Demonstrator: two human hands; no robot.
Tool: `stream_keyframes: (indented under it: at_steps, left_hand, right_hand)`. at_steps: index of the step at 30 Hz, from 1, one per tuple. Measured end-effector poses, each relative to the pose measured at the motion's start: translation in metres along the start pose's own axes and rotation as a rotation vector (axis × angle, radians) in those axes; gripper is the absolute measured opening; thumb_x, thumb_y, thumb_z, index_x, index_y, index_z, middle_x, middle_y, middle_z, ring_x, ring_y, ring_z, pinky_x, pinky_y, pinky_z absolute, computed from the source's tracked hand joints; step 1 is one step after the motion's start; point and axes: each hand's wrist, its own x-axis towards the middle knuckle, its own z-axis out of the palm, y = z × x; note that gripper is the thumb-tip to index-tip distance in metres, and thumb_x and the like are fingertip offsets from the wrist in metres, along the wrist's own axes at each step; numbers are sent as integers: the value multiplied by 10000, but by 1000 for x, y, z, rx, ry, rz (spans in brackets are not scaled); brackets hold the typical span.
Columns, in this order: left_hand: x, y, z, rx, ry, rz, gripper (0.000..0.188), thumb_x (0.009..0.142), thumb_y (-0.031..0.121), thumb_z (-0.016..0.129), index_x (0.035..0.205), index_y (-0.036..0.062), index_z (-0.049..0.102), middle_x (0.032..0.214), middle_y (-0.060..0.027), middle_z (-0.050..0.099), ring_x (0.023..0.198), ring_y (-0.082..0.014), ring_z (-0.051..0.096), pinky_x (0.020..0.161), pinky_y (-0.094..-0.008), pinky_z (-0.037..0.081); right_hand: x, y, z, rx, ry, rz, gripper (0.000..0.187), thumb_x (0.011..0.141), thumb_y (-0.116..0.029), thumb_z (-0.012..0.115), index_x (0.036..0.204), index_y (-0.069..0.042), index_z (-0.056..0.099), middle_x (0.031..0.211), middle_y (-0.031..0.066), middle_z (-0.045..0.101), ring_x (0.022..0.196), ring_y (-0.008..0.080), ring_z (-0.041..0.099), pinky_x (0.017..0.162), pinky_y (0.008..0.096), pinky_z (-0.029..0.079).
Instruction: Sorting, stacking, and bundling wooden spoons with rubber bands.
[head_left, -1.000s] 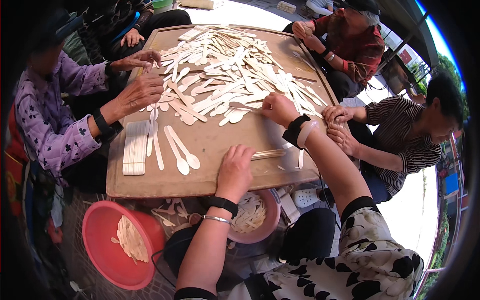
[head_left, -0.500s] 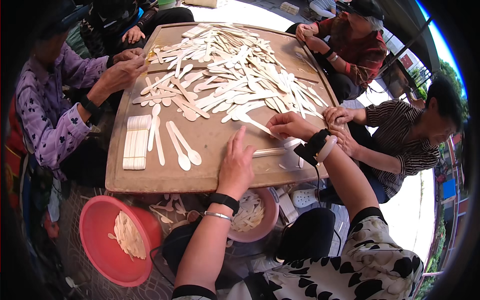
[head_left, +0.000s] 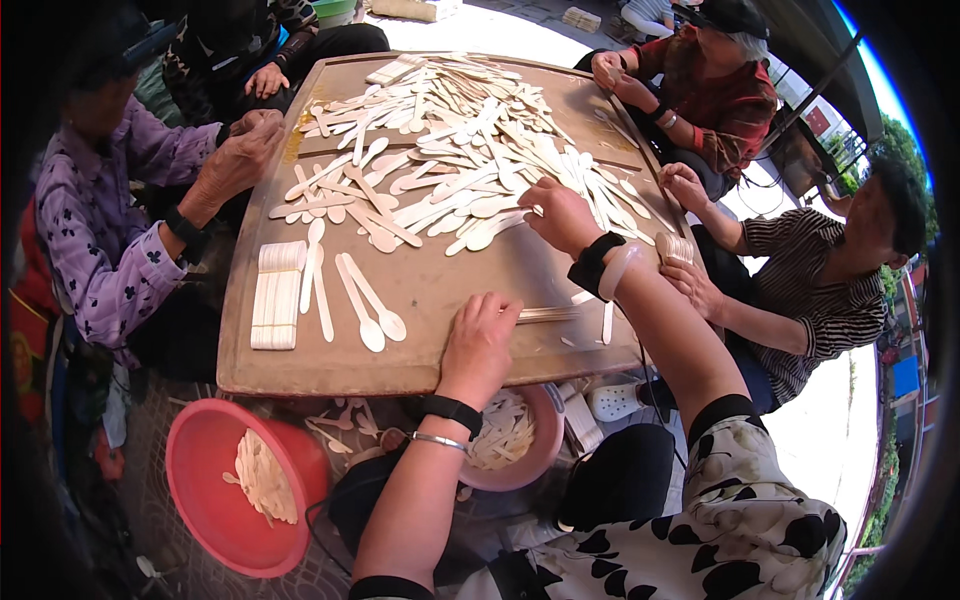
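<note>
Reaching into the pile of wooden spoons (head_left: 470, 160), the right hand (head_left: 562, 215) is curling loosely at its near edge; left hand (head_left: 480, 345) is pressing flat, fingers spread, beside it on the table (head_left: 420, 300); better picking singly.

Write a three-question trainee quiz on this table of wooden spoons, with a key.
1. True or false: the left hand lies flat on the brown wooden table.
2. Where is the right hand? A) in the red plastic basin B) at the edge of the loose pile of pale flat wooden spoons C) on the neat stack of pale wooden sticks
3. Fill in: the pink round bowl under the table edge holds wooden ____.

Key: 1 true; 2 B; 3 spoons.
</note>
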Motion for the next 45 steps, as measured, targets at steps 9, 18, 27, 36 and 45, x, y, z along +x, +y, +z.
stream_keyframes:
  at_steps: [9,18,27,36,45]
  left_hand:
    - [0,-3,4,8,13,-4,312,847,-29,567,1142,26,650,1083,-123,603,1077,-334,548,959,-438,464]
    - [0,1,0,-47,20,-88,174,908,14,584,1074,16,637,1214,-130,584,1174,-343,546,1007,-447,464]
    - [1,-7,8,-23,-6,-45,242,863,-29,534,1078,41,622,1259,-150,600,1323,-321,493,1182,-457,341]
    - [6,0,1,-24,-7,-6,290,847,-34,542,1111,36,640,1099,-120,615,1089,-342,548,967,-446,457]
    - [4,-3,-1,-11,10,-36,277,852,-23,550,1101,37,657,1068,-116,607,1082,-331,551,957,-432,473]
  right_hand:
    - [17,10,14,-290,-118,-5,45,857,-96,668,858,-51,673,942,101,665,834,333,678,730,434,544]
    - [-21,-8,-36,572,-477,425,191,891,-148,635,964,19,693,685,19,634,572,92,570,554,258,467]
    - [-32,-14,-34,674,-1026,417,176,900,-215,703,940,-46,734,682,-15,619,592,77,529,553,261,426]
    - [18,-8,13,-12,-111,-33,173,846,-149,698,982,-47,730,965,145,690,895,367,680,789,436,545]
    - [7,-9,-22,943,-162,583,188,898,-123,743,993,9,650,876,76,694,730,156,676,625,295,533]
